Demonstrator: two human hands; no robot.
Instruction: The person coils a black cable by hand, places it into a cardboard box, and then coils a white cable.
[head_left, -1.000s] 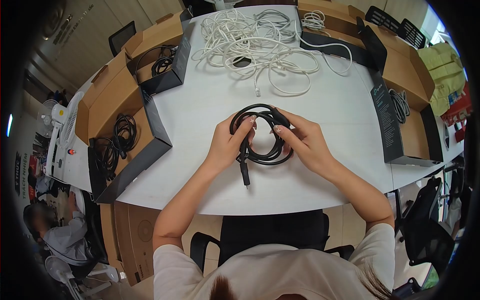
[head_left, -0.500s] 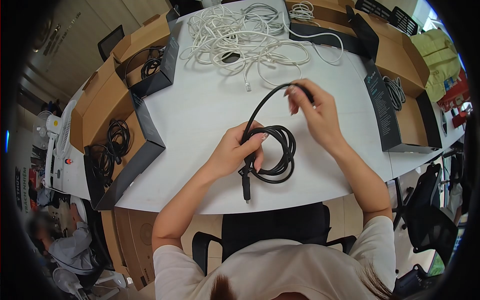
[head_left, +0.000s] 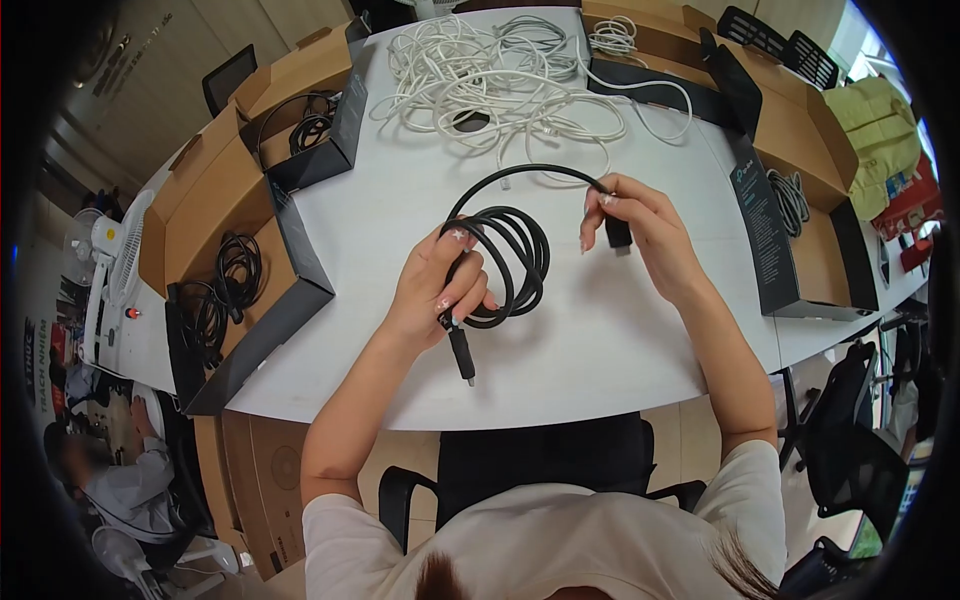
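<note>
A black cable (head_left: 543,262) is wound in several loops above the white table (head_left: 560,370). My left hand (head_left: 425,285) is closed round the left side of the coil. Below its fingers hangs one plug (head_left: 461,354) with a small metal tip, pointing down. From the top of the coil a free length arcs over to my right hand (head_left: 648,225), which pinches the cable just behind its other plug (head_left: 619,235). That plug is black with a flat metal end and also points down.
White network cables (head_left: 470,80) lie tangled at the back of the table. Open boxes with black cables stand left (head_left: 300,290) and back left (head_left: 345,130). Another box (head_left: 765,250) with a grey cable is at right. A person (head_left: 140,480) sits at far left.
My left hand has lifted the coil up and to the left. My right hand has come slightly down, and the plug below its fingers now shows.
</note>
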